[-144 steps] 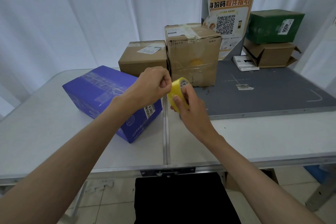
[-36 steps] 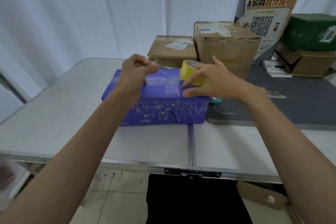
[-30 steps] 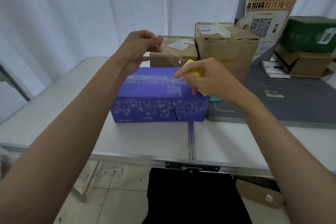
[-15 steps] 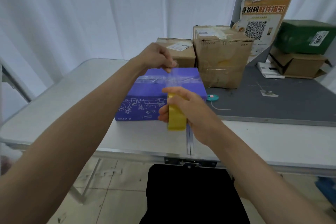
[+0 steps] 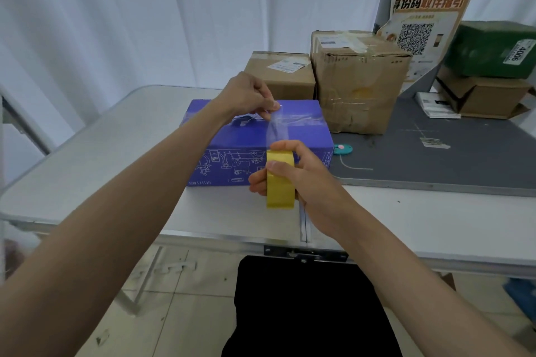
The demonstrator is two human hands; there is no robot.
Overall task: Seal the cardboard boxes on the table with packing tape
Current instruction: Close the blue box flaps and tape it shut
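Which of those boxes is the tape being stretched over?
The blue box nearest the person; the brown cardboard boxes and the green box stand untouched behind.

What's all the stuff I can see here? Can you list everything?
blue box: 1, blue, table middle, under the stretched tape
tape roll: 1, yellow, in front of the blue box
tape strip: 1, clear, from roll up to left fingers
brown boxes: 3, brown, behind and far right
green box: 1, green, atop the far-right brown box
poster: 1, orange-white, back
mat: 1, grey, right
table: 1, white
left hand: pinches strip
right hand: grips roll
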